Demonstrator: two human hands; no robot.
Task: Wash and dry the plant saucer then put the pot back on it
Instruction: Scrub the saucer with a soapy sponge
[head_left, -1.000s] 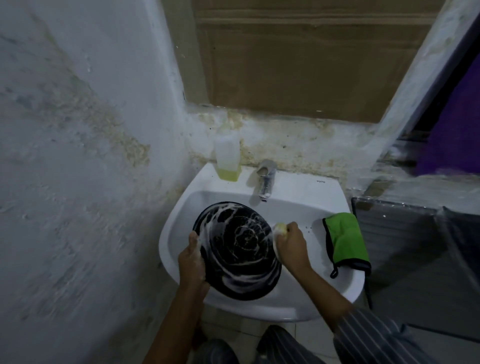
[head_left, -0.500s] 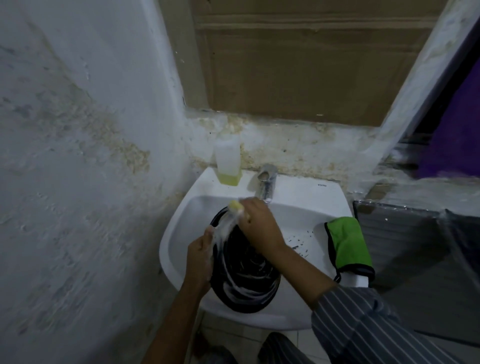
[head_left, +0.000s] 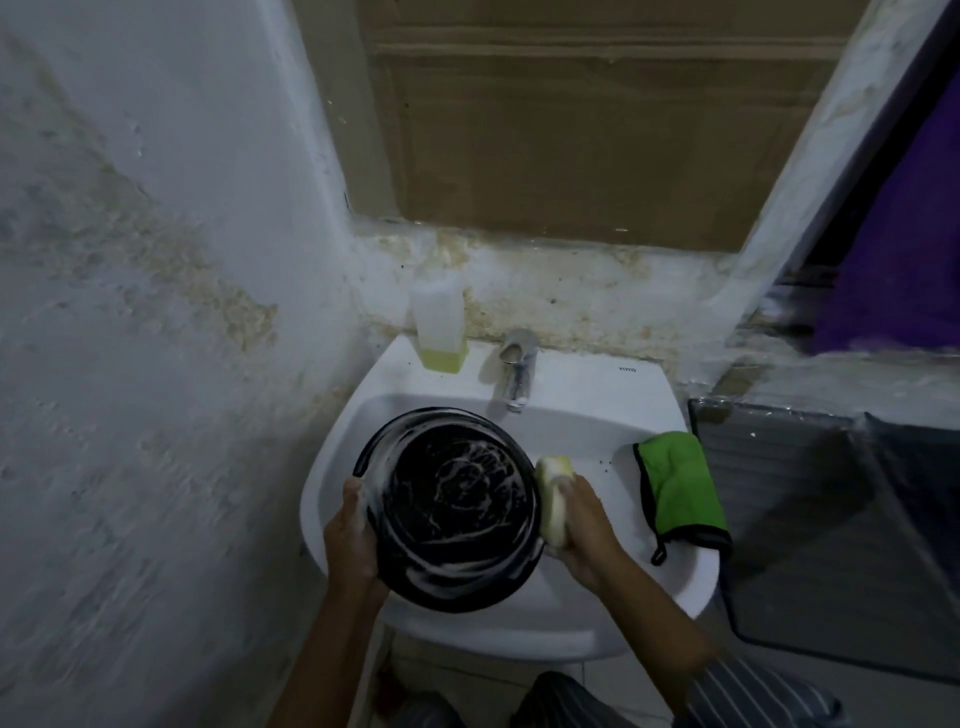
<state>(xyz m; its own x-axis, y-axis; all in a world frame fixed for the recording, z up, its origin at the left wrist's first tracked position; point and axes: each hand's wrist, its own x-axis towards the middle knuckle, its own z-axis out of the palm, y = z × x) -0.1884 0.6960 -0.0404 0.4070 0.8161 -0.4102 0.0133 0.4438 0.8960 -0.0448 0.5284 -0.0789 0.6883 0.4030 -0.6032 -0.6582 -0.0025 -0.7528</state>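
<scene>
A round black plant saucer (head_left: 451, 506) streaked with white suds is held tilted over the white sink (head_left: 582, 410). My left hand (head_left: 351, 538) grips its lower left rim. Against the saucer's right rim, my right hand (head_left: 582, 519) grips a soapy yellow sponge (head_left: 553, 499). No plant pot is in view.
A clear bottle with yellow soap (head_left: 437, 325) stands on the sink's back left ledge, beside the chrome tap (head_left: 517, 366). A green cloth (head_left: 678, 488) lies over the sink's right rim. A rough wall is close on the left; a dark flat panel (head_left: 841, 519) stands at the right.
My right hand carried the sponge from the saucer's top rim round to its right rim. The saucer turned from nearly edge-on to face up toward me.
</scene>
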